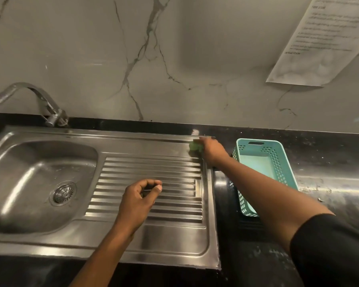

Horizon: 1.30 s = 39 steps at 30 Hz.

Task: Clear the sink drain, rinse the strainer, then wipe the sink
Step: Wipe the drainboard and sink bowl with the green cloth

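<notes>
The right hand (210, 151) presses a green sponge (194, 146) on the sink (174, 241) drainboard's far corner; the left hand (140, 196) hovers loosely curled, empty. The strainer (64, 193) sits in the drain. A sideways stroke could knock the teal basket (278, 160) just beside

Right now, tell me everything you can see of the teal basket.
The teal basket is a rectangular plastic one with rows of small holes in its walls and a slot handle at the far rim. It looks empty and sits upright on the dark countertop, just right of the steel drainboard. The right forearm crosses over its near left corner, hiding that part. Whether the arm touches it cannot be told.
</notes>
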Motion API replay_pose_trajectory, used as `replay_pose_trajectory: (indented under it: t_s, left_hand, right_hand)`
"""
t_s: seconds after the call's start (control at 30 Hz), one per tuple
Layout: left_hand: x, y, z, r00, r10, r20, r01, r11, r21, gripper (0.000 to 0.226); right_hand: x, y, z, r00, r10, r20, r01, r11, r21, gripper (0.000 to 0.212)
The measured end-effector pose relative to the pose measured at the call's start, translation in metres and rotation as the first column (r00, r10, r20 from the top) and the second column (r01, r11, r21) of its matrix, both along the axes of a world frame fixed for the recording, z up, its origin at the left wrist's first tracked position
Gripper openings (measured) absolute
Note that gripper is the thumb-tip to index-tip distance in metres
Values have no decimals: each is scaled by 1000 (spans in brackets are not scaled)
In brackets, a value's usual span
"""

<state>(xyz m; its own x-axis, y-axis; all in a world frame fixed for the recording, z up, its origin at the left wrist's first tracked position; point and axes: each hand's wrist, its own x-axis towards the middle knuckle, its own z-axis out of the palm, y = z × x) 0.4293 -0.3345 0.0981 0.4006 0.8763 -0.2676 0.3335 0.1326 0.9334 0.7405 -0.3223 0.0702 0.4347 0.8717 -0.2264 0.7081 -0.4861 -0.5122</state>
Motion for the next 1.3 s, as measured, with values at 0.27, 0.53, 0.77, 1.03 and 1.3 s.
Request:
replay_pose_trajectory:
  t_s: [0.27, 0.53, 0.77, 1.03, 1.3]
  left_hand:
    - [-6, 18, -2, 996, -88, 6, 88, 995, -36, 12]
    - [-12, 37, -6, 973, -230, 10, 230, 972, -51, 10]
    - [-22, 50, -9, 965, -261, 28, 262, 963, -65, 12]
    - [-34, 53, -15, 985, -166, 41, 168, 984, -57, 12]
    - [-39, 41, -18, 995, -100, 32, 101, 994, -36, 13]
  right_hand:
    - [-55, -53, -58, 938, 180, 296, -107, 963, -247, 61]
    - [-149, -155, -72, 928, 67, 366, 5, 981, -192, 68]
    - [-209, -206, -47, 988, 70, 137, -36, 970, -240, 70]
    - [-131, -143, 30, 854, -341, -394, 377, 926, 16, 42]
    - [-70, -49, 1, 538, -431, -724, 565, 822, -69, 27]
